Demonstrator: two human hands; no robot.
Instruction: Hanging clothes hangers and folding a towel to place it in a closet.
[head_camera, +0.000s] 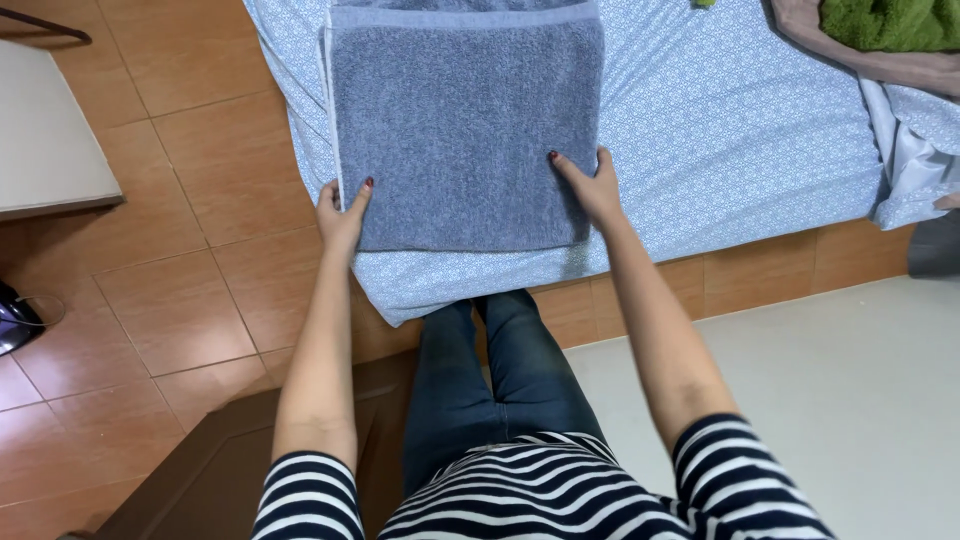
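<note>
Grey towel (460, 130) lies folded flat on the bed (720, 130); left hand (342, 215) and right hand (590, 185), fingers spread, press its near corners; further folds possibly remain.

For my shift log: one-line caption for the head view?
Both hands, left hand and right hand, press flat on a folded grey towel on a blue-patterned bed.

Home bedroom: sheeted bed (720, 130), tiled floor (170, 250)

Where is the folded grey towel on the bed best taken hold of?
By my judgement, at the near corners of the grey towel, coming in from both sides, where the left hand and right hand rest; it lies flat, edges free.
</note>
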